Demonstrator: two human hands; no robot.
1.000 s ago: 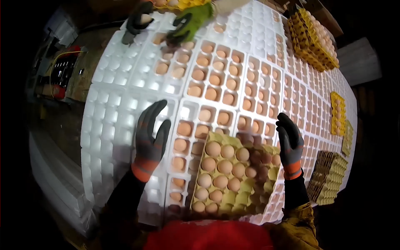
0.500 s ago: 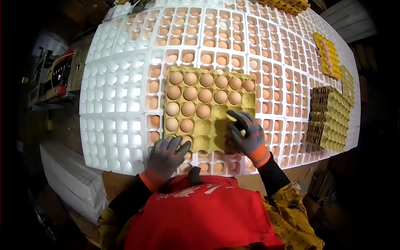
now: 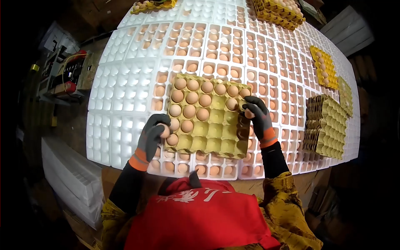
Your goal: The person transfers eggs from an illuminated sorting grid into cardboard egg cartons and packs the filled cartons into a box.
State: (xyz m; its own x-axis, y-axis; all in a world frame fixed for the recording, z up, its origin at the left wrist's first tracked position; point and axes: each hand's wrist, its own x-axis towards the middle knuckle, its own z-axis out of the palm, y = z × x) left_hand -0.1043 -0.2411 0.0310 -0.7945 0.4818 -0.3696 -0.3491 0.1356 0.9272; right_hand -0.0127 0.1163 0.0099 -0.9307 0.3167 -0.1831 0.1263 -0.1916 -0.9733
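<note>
A yellowish pulp tray [image 3: 200, 143] lies on the white foam trays, with several brown eggs in its back and left cups and bare cups at the front and right. At its left edge my left hand [image 3: 154, 135], in a grey glove with an orange cuff, is closed on an egg [image 3: 165, 131]. My right hand [image 3: 258, 116], gloved alike, is closed on another egg [image 3: 249, 113] by the tray's right edge. Eggs fill many pockets of the foam trays around and behind the pulp tray.
White foam trays [image 3: 129, 83] with bare pockets lie at left. At right are a stack of pulp trays [image 3: 325, 127] and a yellow tray with eggs [image 3: 323, 68]. More yellow trays of eggs [image 3: 278, 12] stand at the back. Foam sheets [image 3: 73, 179] lie lower left.
Both hands have taken hold of eggs, and my left hand has risen along the tray's left edge. Fewer eggs sit in the pulp tray. The view has shifted.
</note>
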